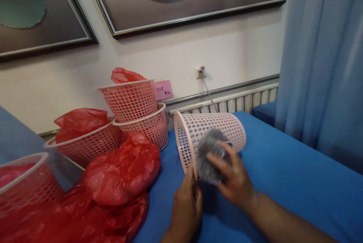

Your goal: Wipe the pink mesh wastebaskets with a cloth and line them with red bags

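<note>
A pale pink perforated plastic wastebasket (224, 126) lies on its side on the blue-covered table, its mouth facing left. My left hand (187, 201) pinches the near lower part of its rim. Against the basket's outer wall, my right hand (234, 177) presses a fluffy grey cloth (210, 152), fingers bent over it. Motion blurs the cloth and the right fingers a little. Left of the basket sits a heap of crumpled red plastic bags (121, 171), apart from both hands.
Several more pink baskets with red bags stand at left, including one basket (130, 99) stacked in another (147, 126). The blue table (286, 182) reaches right toward a blue curtain (320, 54). Behind are a radiator (241, 101), a socket with a cord (200, 72) and framed pictures (193, 5).
</note>
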`<state>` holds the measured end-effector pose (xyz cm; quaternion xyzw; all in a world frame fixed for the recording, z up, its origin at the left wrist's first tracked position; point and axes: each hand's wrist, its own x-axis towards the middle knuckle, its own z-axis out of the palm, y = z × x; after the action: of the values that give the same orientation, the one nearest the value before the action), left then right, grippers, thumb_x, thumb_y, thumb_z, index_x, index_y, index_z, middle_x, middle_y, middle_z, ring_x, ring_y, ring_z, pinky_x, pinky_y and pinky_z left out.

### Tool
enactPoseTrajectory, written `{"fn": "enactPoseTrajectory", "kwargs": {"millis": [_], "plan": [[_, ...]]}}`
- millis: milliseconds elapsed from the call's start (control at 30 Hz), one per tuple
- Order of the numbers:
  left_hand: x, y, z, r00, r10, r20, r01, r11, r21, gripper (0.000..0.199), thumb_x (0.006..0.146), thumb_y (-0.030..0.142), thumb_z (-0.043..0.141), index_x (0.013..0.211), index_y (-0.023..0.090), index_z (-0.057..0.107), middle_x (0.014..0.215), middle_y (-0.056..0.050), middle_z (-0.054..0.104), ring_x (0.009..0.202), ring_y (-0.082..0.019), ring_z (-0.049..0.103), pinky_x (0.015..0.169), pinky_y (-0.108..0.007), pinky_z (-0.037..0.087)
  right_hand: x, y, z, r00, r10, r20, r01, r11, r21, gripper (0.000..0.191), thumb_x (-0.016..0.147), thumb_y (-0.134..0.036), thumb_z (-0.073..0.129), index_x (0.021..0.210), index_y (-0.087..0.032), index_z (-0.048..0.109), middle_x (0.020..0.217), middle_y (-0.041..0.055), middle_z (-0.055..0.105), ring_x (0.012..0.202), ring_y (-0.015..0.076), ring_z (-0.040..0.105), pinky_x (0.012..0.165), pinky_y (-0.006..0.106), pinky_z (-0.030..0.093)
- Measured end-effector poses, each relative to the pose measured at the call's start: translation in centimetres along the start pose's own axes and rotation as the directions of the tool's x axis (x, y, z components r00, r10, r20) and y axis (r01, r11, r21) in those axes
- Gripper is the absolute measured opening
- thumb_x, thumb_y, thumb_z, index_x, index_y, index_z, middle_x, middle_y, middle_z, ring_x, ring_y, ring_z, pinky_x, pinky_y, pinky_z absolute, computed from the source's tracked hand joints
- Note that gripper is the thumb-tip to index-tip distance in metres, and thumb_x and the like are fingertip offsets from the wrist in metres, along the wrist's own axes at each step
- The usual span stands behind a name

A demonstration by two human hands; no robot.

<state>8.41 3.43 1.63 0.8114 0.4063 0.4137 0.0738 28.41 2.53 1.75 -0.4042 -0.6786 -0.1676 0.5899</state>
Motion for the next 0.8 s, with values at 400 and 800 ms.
{"fn": "enactPoseTrajectory", "kwargs": {"millis": [400,800], "plan": [[0.7,-0.5,0.5,0.961,-0.204,0.185,0.205,0.979,0.014,0.06,0.103,0.017,0.041,0.162,0.018,0.037,0.15,-0.014,0.064,0.122,-0.028,0.073,0.103,-0.042,0.06,1.9,8.3,-3.2,0.858,0.363,-0.364,-0.454,0.867,-0.205,0.044,0.088,-0.025,0.067,0.131,-0.022,0.068,0.147,0.0158,0.049,0.133,0.0379,0.058,0.111,0.062,0.05],[0.8,-0.8,0.4,0.986,-0.084,0.146,0.083,0.996,0.008,0.053,0.094,0.006,0.044,0.142,0.022,0.058,0.131,-0.012,0.077,0.104,-0.026,0.08,0.087,-0.037,0.065,1.0,2.2,-2.3,0.998,0.061,-0.006,-0.061,0.992,-0.106,0.058,0.084,-0.012,0.06,0.14,-0.027,0.063,0.155,0.0126,0.044,0.142,0.0336,0.05,0.114,0.056,0.05]]}}
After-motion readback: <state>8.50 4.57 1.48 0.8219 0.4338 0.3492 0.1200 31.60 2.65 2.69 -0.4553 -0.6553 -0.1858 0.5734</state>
